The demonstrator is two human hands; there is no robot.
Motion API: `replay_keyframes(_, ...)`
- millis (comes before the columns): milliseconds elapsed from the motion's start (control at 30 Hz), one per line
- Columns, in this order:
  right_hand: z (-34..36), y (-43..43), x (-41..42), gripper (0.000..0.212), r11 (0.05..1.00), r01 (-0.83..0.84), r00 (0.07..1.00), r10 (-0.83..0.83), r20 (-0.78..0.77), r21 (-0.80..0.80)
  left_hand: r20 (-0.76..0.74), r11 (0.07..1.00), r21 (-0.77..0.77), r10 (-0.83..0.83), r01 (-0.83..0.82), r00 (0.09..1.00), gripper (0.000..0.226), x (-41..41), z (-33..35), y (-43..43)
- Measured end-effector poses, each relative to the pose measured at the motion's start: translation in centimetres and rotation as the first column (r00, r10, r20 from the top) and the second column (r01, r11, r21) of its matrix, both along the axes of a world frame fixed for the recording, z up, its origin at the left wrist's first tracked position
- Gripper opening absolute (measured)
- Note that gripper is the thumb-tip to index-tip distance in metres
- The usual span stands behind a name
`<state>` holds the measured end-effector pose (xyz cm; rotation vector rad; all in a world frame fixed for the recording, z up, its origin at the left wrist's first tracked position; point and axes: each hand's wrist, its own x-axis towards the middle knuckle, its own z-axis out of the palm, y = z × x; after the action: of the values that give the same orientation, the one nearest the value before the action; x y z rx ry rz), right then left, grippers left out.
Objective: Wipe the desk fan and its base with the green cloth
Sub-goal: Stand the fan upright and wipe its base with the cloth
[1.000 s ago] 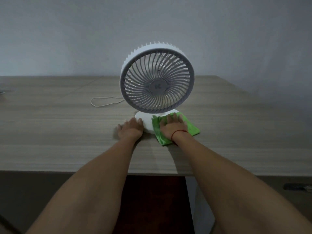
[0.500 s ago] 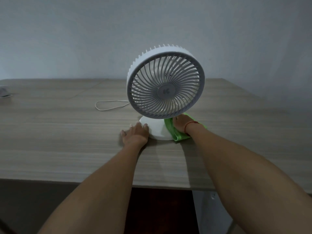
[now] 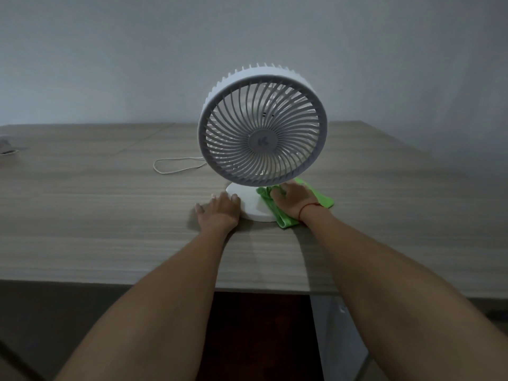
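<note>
A white desk fan (image 3: 262,127) with a round spiral grille stands upright on its round white base (image 3: 251,204) on the wooden desk. The green cloth (image 3: 286,215) lies bunched over the base's right side and on the desk beside it. My right hand (image 3: 295,200), with a red thread at the wrist, presses down on the cloth, fingers reaching under the grille. My left hand (image 3: 218,211) rests flat on the desk with its fingertips against the base's left edge, holding nothing.
The fan's thin white cable (image 3: 176,165) loops on the desk (image 3: 96,215) behind and to the left. A small grey object (image 3: 8,147) sits at the far left edge. The desk's front edge runs under my forearms; a pale wall stands behind.
My right hand has drawn the cloth back from behind the base toward its front right side. The left hand stays against the base.
</note>
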<state>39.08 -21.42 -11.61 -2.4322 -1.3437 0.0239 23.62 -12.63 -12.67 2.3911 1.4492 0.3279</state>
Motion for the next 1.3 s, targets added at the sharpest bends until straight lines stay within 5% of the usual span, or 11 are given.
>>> replay_keyframes(433, -0.7, -1.4, -4.3, 0.048, 0.993, -0.055, 0.995, 0.046, 0.087, 0.102, 0.026, 1.000, 0.007, -0.010, 0.009, 1.000, 0.054, 0.3, -0.5, 0.7)
replay_keyframes(667, -0.6, -3.0, -4.3, 0.045, 0.968, -0.200, 0.977, 0.208, -0.039, 0.152, 0.019, 0.999, 0.018, -0.034, 0.034, 0.999, 0.053, 0.0, -0.5, 0.7)
replay_keyframes(967, -0.6, -2.4, -1.6, 0.036, 0.981, -0.033, 0.999, 0.041, -0.036, 0.189, 0.034, 1.000, 0.004, -0.031, 0.031, 0.999, 0.054, 0.0, -0.4, 0.5)
replay_keyframes(1300, -1.3, -2.2, -4.6, 0.042, 0.971, -0.130, 0.991, 0.128, 0.026, 0.199, 0.029, 1.000, 0.027, -0.007, 0.006, 1.000, 0.055, 0.0, -0.6, 0.7)
